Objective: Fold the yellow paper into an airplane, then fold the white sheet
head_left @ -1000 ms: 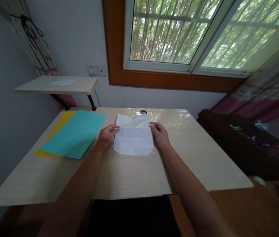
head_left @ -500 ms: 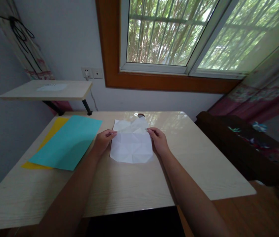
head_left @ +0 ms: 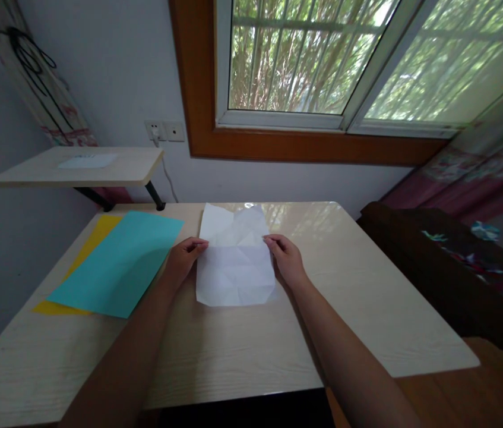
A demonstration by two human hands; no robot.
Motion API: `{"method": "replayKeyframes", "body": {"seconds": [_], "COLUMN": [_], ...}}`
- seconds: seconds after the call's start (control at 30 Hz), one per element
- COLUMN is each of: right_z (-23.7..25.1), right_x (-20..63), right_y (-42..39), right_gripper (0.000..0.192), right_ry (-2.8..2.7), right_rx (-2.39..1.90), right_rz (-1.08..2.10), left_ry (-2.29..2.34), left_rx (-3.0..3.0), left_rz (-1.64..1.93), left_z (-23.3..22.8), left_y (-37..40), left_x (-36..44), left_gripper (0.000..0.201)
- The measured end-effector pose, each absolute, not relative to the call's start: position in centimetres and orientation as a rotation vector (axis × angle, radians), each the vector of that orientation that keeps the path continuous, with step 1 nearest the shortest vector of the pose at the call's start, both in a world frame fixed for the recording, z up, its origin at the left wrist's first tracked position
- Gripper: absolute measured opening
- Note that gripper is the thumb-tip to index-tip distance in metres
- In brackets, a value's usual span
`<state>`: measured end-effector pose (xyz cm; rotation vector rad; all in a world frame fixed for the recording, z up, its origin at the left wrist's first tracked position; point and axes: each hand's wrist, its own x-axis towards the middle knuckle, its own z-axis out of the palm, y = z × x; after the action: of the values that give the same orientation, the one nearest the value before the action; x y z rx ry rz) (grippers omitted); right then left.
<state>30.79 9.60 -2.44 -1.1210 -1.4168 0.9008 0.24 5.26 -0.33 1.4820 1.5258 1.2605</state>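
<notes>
**Creased white sheet held between two hands on the desk**

A creased white paper (head_left: 235,261) lies on the pale wooden desk (head_left: 367,309), directly below the window (head_left: 304,59). The left hand (head_left: 183,260) pinches the paper's left edge, fingers closed on it; the right hand (head_left: 285,260) grips the right edge the same way. The paper sits between both hands, its far half slightly raised. Left of the paper, a teal sheet (head_left: 117,261) lies over a yellow sheet (head_left: 95,235).
</notes>
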Motion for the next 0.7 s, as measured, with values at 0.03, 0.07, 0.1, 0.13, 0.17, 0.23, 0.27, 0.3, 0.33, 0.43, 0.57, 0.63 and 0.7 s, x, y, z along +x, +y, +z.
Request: {"method": "replayKeyframes", "body": {"seconds": [0.03,0.07,0.1,0.13,0.17,0.23,0.27,0.3,0.33,0.43,0.57,0.63,0.7], "right_z": [-2.4,-2.3,-2.2,-2.1,-2.0,-1.7,-1.7,-1.6,-1.5,-1.5,-1.3,-1.1,-1.0], "right_x": [30.8,30.7,30.7,30.7,30.7,30.8,30.8,30.8,30.9,30.9,30.9,30.9,30.9], "right_y": [9.6,9.5,9.5,9.5,9.4,9.4,9.4,9.4,9.4,9.3,8.9,8.7,8.6], "right_gripper": [0.031,0.03,0.029,0.029,0.028,0.028,0.028,0.028,0.027,0.028,0.031,0.031,0.03], "right_ry": [-1.415,-1.411,-1.406,-1.396,-1.386,-1.369,-1.364,-1.363,-1.364,-1.378,-1.498,-1.615,-1.721], "right_rx": [-1.121,-1.121,-1.123,-1.125,-1.127,-1.132,-1.135,-1.138,-1.14,-1.146,-1.16,-1.173,-1.176], "right_rz": [0.892,0.883,0.875,0.864,0.852,0.822,0.807,0.794,0.784,0.77,0.713,0.609,0.46], "left_ry": [1.53,1.534,1.536,1.536,1.532,1.515,1.509,1.509,1.515,1.566,1.672,1.727,1.769], "left_rx": [1.484,1.486,1.487,1.488,1.488,1.493,1.497,1.501,1.504,1.536,1.623,1.707,1.823], "left_rz": [1.259,1.258,1.257,1.26,1.269,1.288,1.292,1.289,1.285,1.277,1.315,1.363,1.421], "left_z": [-0.5,-0.7,-1.0,-1.2,-1.5,-1.8,-1.9,-1.9,-1.9,-1.8,-1.7,-1.7,-1.5], "left_y": [5.3,5.4,5.5,5.6,5.7,5.8,5.9,5.9,5.9,5.8,5.7,5.6,5.4], "left_x": [0.2,0.1,0.0,-0.1,-0.2,-0.2,-0.2,-0.2,-0.1,0.2,0.4,0.3,0.2], "left_gripper": [0.034,0.035,0.036,0.037,0.039,0.04,0.04,0.039,0.037,0.033,0.025,0.021,0.017]}}
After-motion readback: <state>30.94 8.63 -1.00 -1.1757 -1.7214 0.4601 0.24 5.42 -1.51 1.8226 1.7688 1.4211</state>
